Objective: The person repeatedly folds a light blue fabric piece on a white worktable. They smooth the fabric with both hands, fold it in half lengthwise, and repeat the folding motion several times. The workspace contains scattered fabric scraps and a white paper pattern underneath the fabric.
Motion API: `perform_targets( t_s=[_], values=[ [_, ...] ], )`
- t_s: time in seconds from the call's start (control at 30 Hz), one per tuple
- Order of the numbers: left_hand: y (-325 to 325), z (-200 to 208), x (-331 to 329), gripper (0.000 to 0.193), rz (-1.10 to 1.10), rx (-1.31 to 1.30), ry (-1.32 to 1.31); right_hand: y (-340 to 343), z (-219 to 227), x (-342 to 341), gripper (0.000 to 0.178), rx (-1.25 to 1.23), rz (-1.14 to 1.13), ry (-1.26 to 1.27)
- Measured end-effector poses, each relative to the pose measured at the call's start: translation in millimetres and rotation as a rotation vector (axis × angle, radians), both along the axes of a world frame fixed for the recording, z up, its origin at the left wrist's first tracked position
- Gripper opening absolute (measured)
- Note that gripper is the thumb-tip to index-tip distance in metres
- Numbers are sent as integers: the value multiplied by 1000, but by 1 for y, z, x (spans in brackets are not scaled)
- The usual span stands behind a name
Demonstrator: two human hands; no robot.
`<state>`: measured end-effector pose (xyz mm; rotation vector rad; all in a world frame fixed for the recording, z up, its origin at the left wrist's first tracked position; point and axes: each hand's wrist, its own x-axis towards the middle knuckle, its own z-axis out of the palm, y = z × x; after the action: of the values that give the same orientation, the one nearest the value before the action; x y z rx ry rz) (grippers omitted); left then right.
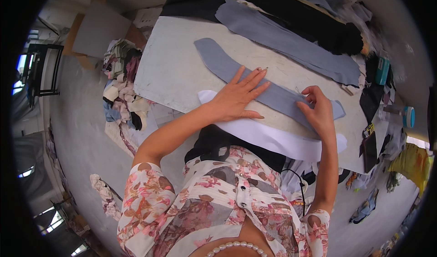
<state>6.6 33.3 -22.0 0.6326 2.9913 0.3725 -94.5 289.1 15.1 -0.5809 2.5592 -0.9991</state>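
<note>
A long curved blue-grey fabric piece (217,62) lies slantwise across the pale table. My left hand (237,95) is flat with spread fingers, its fingertips pressing on the middle of this piece. The left thumb and palm reach over a white curved fabric strip (268,136) at the table's near edge. Toward the right end of the blue-grey piece is my right hand (316,109), fingers bent, with a gap between thumb and forefinger. It rests on or just over the fabric; I see nothing held in it.
Along the table's (159,66) far side lie a wider blue-grey fabric length (282,40) and a black fabric roll (300,22). Fabric scraps (125,97) are heaped at the left edge. At the right are a teal box (383,71), a dark flat object (369,150) and a blue-lidded container (409,117).
</note>
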Motion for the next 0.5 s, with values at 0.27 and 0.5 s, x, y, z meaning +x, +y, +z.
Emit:
perform_targets(
  t_s=[0.27, 0.5],
  values=[
    [-2, -2, -1, 94, -7, -5, 16, 4, -17, -5, 30, -14, -33, 86],
    [20, 14, -6, 95, 14, -20, 0, 0, -16, -5, 30, 58, -10, 97]
  ],
)
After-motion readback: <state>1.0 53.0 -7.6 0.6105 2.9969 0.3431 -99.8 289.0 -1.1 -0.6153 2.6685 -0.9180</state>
